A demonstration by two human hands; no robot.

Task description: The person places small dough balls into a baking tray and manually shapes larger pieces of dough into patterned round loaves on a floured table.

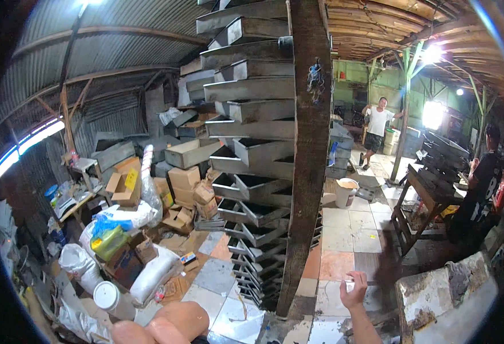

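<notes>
My right hand [353,291] is raised over the tiled floor at the lower right, its fingers curled together. A small white thing [349,283] shows between the thumb and fingers; its kind is too small to make out. My left hand is out of the picture. Bare skin of my bent legs [177,321] shows at the lower edge. Ahead of me, left of a dark wooden post [308,166], rises a tall stack of grey metal trays [252,129], laid crosswise on one another.
Cardboard boxes [183,179], a white sack [155,274] and a lidded white bucket [113,300] crowd the left. A worn white-painted slab [444,295] stands close at right. Beyond are a wooden table [421,198], a person in black [484,189] and a person in white [378,123].
</notes>
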